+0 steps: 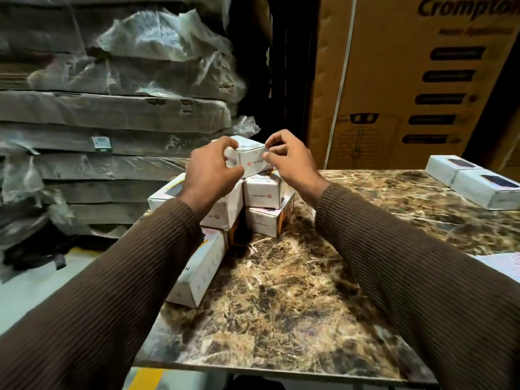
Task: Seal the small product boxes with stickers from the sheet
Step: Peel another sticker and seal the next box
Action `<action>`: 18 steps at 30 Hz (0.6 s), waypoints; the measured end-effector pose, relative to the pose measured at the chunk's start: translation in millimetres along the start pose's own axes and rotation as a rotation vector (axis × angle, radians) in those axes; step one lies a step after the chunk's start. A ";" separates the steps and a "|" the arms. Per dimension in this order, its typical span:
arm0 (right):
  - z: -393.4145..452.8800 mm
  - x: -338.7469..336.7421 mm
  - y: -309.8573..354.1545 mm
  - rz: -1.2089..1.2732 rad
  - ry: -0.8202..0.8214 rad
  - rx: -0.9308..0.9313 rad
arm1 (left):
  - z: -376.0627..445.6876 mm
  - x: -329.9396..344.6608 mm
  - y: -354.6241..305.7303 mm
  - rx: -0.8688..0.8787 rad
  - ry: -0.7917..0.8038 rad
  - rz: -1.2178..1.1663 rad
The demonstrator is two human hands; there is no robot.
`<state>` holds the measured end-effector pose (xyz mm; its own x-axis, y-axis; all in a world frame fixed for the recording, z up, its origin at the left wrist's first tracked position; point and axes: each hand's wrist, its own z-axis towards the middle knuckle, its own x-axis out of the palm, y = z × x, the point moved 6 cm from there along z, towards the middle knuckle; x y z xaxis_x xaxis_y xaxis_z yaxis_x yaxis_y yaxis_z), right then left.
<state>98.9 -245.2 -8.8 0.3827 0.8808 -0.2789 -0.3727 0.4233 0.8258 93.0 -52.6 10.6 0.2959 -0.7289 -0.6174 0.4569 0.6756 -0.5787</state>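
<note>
- You hold one small box (pixel 251 156) in the air above the pile of boxes (pixel 225 204) at the far left part of the table (pixel 281 291).
- Your left hand (pixel 209 164) grips the left end of the box, fingers curled round it.
- Your right hand (pixel 289 159) pinches the right end between thumb and forefinger; the other fingers are curled behind.
- Judged step: a sticker is being pressed or smoothed on the right end flap. No sticker can be made out, as the fingers cover that end.
- Next move, as a judgement: confirm that the flap is shut and the seal lies flat across the seam, then set the box down apart from the unsealed ones.
- A pale sheet (pixel 501 264) lies at the right edge of the table, well apart from the hands. It may be the sticker sheet; the view is too blurred to tell.
- Two more white boxes (pixel 472 181) lie side by side at the far right.
- The pile directly under the held box is loosely stacked. Lower the hands with care to avoid knocking it.
- Wrapped stacks of flat cardboard (pixel 112 114) stand to the left, and a large brown carton (pixel 408 80) stands behind the table.
</note>
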 end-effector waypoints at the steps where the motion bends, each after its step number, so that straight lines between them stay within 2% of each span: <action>1: 0.3 2.4 -1.7 0.004 0.019 -0.004 | 1.6 3.2 -0.8 0.004 0.002 0.008; 4: -3.9 2.0 -1.8 0.016 0.029 -0.025 | 2.5 10.5 -3.7 0.035 -0.015 -0.001; 6: -8.6 -7.1 4.5 0.030 -0.018 -0.063 | 1.0 12.1 -11.7 0.078 -0.039 -0.024; 12: -23.9 -75.6 48.3 -0.011 -0.160 -0.246 | -0.1 14.0 -69.7 0.195 -0.123 -0.203; 15: -32.3 -128.6 58.0 -0.090 -0.242 -0.268 | -7.8 33.3 -107.8 0.261 -0.093 -0.315; 18: -40.9 -176.4 44.4 -0.187 -0.301 -0.198 | -20.4 67.1 -136.4 0.291 -0.017 -0.418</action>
<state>-19.7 -373.1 57.1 0.6786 0.6957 -0.2354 -0.4174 0.6290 0.6559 33.5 -191.4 37.2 0.0500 -0.9336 -0.3549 0.7532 0.2686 -0.6005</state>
